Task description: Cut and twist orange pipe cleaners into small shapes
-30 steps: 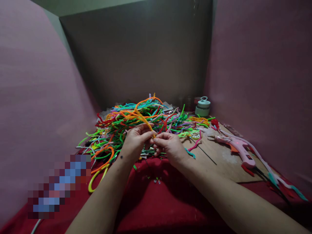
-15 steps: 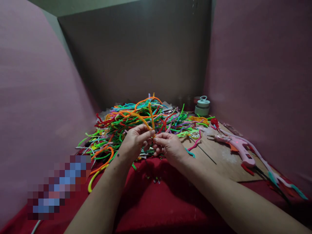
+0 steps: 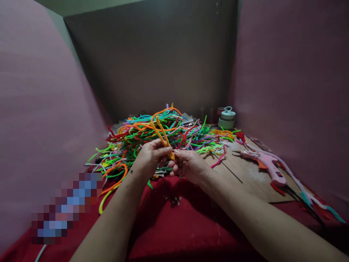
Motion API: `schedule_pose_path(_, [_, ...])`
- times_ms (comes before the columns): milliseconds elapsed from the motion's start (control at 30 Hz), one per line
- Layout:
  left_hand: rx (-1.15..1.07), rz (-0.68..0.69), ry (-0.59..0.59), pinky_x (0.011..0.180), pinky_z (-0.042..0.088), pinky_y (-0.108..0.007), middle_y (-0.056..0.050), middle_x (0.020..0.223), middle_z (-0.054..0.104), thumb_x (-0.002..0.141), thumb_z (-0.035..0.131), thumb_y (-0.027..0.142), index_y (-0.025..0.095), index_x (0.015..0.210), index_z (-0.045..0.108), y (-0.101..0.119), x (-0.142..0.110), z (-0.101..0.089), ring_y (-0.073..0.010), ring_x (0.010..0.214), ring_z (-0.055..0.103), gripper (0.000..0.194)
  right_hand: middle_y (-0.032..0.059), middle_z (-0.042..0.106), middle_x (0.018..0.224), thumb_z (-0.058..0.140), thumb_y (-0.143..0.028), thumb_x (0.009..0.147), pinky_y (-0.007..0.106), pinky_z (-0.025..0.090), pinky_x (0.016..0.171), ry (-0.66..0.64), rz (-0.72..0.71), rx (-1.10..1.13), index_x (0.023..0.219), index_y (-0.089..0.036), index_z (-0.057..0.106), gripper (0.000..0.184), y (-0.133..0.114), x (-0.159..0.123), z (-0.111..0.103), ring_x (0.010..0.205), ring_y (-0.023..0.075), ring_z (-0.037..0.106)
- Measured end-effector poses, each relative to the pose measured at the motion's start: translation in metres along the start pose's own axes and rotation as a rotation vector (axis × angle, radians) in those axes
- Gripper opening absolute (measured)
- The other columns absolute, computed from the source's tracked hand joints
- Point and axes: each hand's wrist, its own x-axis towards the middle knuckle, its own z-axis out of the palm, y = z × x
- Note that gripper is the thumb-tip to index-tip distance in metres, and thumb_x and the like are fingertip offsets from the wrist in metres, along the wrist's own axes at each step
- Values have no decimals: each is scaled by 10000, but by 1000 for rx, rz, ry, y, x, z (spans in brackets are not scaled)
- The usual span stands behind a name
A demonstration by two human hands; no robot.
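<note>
Between my two hands is a yellow-orange pipe cleaner [image 3: 163, 135], bent so that two arms point up and to the left from its lower end. My left hand [image 3: 152, 154] pinches it between thumb and fingers just above that end. The fingers of my right hand [image 3: 188, 160] are closed at the lower end, thumb on top. Behind both hands rises a heap of many-coloured pipe cleaners [image 3: 136, 133], and part of it is hidden by my hands.
On the right, a pink glue gun [image 3: 268, 165] rests on a brown board [image 3: 245, 189]. A pale green lidded container [image 3: 227, 118] stands at the back right. Red cloth [image 3: 174, 229] covers the front, with small scraps on it. Pink sheets [image 3: 294, 72] flank both sides.
The two arms of the pipe cleaner have come closer together and lean further left. My right hand's fingers have shifted slightly around its lower end.
</note>
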Motion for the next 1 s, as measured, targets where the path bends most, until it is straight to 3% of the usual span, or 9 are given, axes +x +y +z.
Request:
schedule_pose_path(167, [25, 0, -14, 358, 244, -161, 54, 491, 491, 643, 654, 232, 137, 708, 542, 0, 0, 1, -30, 359, 357, 160, 1, 583, 494, 611, -184, 660, 222, 469, 406, 105, -69, -170, 626, -116, 543, 103, 2, -1, 2, 349, 70, 477])
schedule_pose_path(267, [37, 19, 12, 345, 236, -167, 63, 451, 457, 668, 632, 252, 144, 682, 516, -1, 0, 4, -35, 341, 335, 159, -22, 546, 460, 591, -218, 681, 204, 430, 344, 153, -102, -251, 583, -130, 508, 155, 3, -2, 4, 317, 61, 435])
schedule_pose_path(567, [242, 111, 211, 361, 221, -174, 94, 398, 351, 690, 592, 308, 164, 681, 492, 2, 1, 8, -40, 338, 284, 175, -42, 497, 427, 524, -237, 748, 170, 322, 311, 206, -47, -409, 566, -134, 508, 210, 3, -2, 9, 291, 44, 393])
schedule_pose_path(800, [249, 29, 110, 371, 191, -168, 92, 425, 352, 686, 581, 277, 164, 667, 466, 9, -6, 14, -36, 370, 268, 163, -14, 569, 516, 637, -224, 581, 234, 428, 473, 170, -122, -342, 603, -128, 557, 127, -2, -4, 8, 414, 74, 477])
schedule_pose_path(1000, [261, 13, 30, 362, 192, -168, 83, 459, 381, 694, 588, 276, 159, 683, 493, 9, -5, 7, -35, 373, 282, 151, -27, 525, 446, 635, -222, 537, 238, 396, 458, 161, -144, -360, 525, -128, 545, 131, -3, -3, 9, 392, 76, 450])
